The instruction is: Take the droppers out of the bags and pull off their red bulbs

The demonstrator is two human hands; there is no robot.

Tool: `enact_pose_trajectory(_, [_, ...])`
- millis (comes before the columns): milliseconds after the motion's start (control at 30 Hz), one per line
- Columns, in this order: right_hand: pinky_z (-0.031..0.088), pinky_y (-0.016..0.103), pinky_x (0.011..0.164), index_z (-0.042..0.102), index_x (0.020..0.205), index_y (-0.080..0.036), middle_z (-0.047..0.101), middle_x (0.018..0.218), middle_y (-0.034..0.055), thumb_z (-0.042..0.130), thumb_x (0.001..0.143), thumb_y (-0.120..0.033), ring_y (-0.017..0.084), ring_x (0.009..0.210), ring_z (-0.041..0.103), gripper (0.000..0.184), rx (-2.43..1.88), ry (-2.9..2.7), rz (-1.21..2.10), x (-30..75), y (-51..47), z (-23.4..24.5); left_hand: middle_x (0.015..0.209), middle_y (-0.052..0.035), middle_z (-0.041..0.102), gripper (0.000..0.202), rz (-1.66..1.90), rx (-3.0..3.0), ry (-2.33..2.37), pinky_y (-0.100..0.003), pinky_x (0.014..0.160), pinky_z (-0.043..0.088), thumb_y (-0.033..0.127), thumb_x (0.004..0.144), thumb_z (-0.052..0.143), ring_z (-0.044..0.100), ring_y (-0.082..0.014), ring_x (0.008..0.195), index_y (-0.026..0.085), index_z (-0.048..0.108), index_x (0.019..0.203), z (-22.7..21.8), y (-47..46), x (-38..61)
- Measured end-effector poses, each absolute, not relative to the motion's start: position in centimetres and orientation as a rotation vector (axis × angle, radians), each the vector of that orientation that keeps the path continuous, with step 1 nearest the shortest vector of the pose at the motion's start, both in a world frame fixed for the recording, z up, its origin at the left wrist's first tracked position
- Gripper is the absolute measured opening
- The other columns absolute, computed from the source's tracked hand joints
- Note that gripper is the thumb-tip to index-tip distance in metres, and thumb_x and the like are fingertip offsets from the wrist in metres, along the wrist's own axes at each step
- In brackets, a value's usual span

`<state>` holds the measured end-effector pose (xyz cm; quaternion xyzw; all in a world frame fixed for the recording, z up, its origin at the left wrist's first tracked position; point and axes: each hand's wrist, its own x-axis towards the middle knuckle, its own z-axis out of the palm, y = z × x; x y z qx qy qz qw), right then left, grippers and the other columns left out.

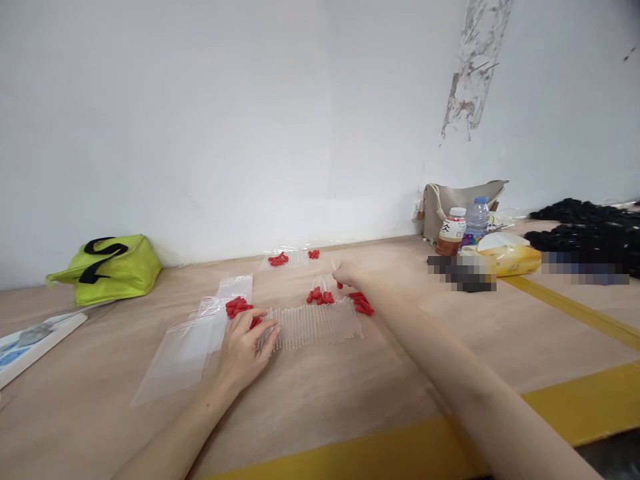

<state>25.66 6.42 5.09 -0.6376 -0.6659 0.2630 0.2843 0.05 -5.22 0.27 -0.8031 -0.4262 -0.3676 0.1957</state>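
Note:
A row of several clear glass tubes [315, 323] lies side by side on the brown surface. My left hand [245, 347] rests at the row's left end, fingers spread flat on the tubes. My right hand [346, 273] reaches out behind the row, its fingers pinched on a thin tube with a red cap [339, 285]. Small heaps of red caps lie beside the hands: one [239, 307] near the left hand, one [362, 303] under the right hand. Several capped tubes [320, 295] lie between them.
Clear zip bags [193, 340] lie to the left. More red caps on a bag [279, 259] sit near the wall. A lime green bag [107, 267] is far left; a beige bag [463, 200], bottles [451, 232] and black items [585, 230] are at right. Yellow tape [575, 310] marks the surface.

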Motion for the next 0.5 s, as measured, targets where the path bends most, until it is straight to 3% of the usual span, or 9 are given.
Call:
enact_pose_trajectory(133, [0.043, 0.020, 0.049, 0.054, 0.089, -0.018, 0.060, 0.062, -0.0004, 0.047, 0.078, -0.019, 0.010, 0.056, 0.056, 0.014, -1.456, -1.675, 0.806, 27.6, 1.9, 4.4, 0.095, -0.0063, 0.056, 0.016, -1.052, -2.293, -1.186, -0.036, 0.078, 0.042, 0.028, 0.079, 0.052, 0.053, -0.0194, 0.088, 0.020, 0.064, 0.087, 0.1, -5.4, 0.6])
enact_pose_trajectory(200, [0.046, 0.021, 0.056, 0.051, 0.087, -0.018, 0.061, 0.069, -0.0006, 0.051, 0.077, -0.023, 0.009, 0.061, 0.057, 0.011, -1.338, -1.625, 0.857, 27.9, -0.9, 2.9, 0.095, -0.0062, 0.056, 0.018, -1.062, -2.327, -1.186, -0.036, 0.079, 0.041, 0.028, 0.080, 0.051, 0.053, -0.0190, 0.088, 0.021, 0.063, 0.091, 0.1, -5.7, 1.3])
enact_pose_trajectory(333, [0.048, 0.026, 0.062, 0.053, 0.073, -0.016, 0.064, 0.068, 0.0011, 0.070, 0.062, -0.032, 0.012, 0.063, 0.060, 0.025, -0.812, -1.393, 1.268, 27.1, -5.4, -0.3, 0.097, -0.0058, 0.058, 0.027, -0.999, -2.464, -1.149, -0.035, 0.081, 0.039, 0.032, 0.082, 0.048, 0.052, -0.0192, 0.091, 0.023, 0.058, 0.105, 0.4, -7.0, 3.6])
enact_pose_trajectory(500, [0.048, 0.033, 0.076, 0.061, 0.079, -0.018, 0.067, 0.079, 0.0033, 0.067, 0.065, -0.035, 0.016, 0.080, 0.062, 0.023, -0.657, -1.367, 1.506, 25.6, -7.3, -1.3, 0.093, -0.0045, 0.062, 0.026, -0.942, -2.595, -1.069, -0.033, 0.077, 0.036, 0.030, 0.084, 0.047, 0.052, -0.0172, 0.086, 0.023, 0.057, 0.106, 0.4, -8.3, 5.5])
